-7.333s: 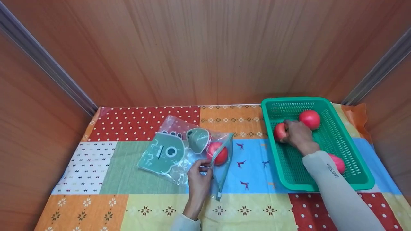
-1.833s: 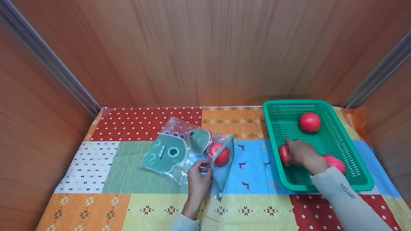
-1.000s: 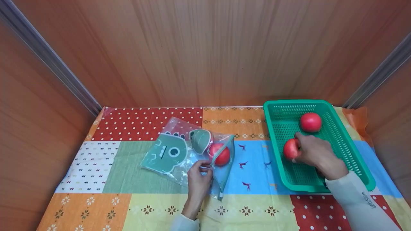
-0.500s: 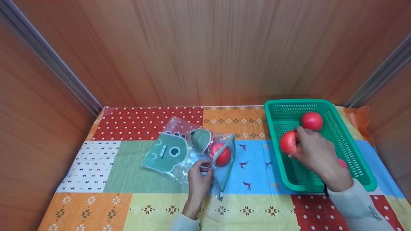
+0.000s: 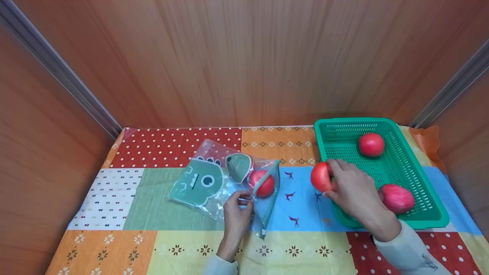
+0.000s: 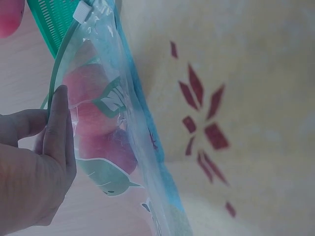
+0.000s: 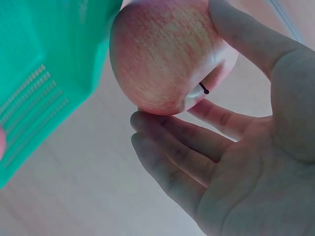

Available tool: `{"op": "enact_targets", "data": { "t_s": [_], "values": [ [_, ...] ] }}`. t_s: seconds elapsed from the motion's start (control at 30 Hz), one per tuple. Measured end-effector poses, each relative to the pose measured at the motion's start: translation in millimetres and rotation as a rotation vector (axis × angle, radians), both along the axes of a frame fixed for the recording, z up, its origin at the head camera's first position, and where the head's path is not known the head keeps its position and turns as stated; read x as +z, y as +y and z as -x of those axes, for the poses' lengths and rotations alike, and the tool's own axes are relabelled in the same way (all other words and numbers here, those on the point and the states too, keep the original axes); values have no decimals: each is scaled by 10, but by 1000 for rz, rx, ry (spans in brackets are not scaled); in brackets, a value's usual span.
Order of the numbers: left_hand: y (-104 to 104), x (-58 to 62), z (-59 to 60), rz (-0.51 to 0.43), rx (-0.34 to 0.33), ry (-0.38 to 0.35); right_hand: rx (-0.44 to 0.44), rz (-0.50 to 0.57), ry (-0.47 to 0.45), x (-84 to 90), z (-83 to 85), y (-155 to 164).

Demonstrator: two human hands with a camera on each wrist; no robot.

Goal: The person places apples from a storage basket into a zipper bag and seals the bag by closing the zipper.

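My left hand (image 5: 237, 214) pinches the open edge of a clear zip bag (image 5: 219, 196), which has a green cartoon print and lies on the patterned cloth. Inside the bag, near its mouth, is a red apple (image 5: 264, 187). In the left wrist view, thumb and fingers grip the bag's green zip edge, and red fruit shows through the plastic. My right hand (image 5: 357, 193) holds another apple (image 5: 320, 177) between thumb and fingers, just beyond the left rim of the green basket (image 5: 389, 164). The right wrist view shows this apple's (image 7: 162, 56) dark stem.
Two red apples stay in the basket: one at the back (image 5: 371, 144), a streaked one at the front right (image 5: 396, 198). A white slider (image 6: 82, 12) sits on the bag's zip. Wooden panels (image 5: 267, 65) stand behind and at both sides.
My right hand first handled the apple inside the basket, shifted it forward, then lifted it and carried it left over the rim. My left hand and the bag have stayed put.
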State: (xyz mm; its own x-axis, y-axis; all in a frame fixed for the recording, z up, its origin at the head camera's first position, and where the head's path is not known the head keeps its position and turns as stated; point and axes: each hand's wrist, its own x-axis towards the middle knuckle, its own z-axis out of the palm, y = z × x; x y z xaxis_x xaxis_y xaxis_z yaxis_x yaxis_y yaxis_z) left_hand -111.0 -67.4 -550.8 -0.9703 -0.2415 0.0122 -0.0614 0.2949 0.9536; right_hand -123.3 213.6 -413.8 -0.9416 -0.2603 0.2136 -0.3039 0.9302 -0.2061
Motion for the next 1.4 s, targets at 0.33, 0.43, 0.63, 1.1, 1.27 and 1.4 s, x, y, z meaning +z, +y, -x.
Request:
{"op": "enact_targets", "data": {
  "t_s": [0.33,0.43,0.63,1.1,1.27,1.4],
  "values": [
    [1,0,-9,-13,-7,-12,55,-20,13,-184,-96,-247],
    [5,0,-8,-13,-8,-15,59,-35,-8,-232,-115,-316],
    [7,-1,-7,-14,-3,-14,72,-40,-38,-327,-135,-429],
    [7,-6,1,-23,-8,8,75,8,-116,-535,-160,-636],
    [14,-6,2,-26,-8,5,63,29,-121,-613,-144,-671],
    [15,-11,-4,-26,-7,-2,58,45,-118,-674,-130,-697]
  ]
}}
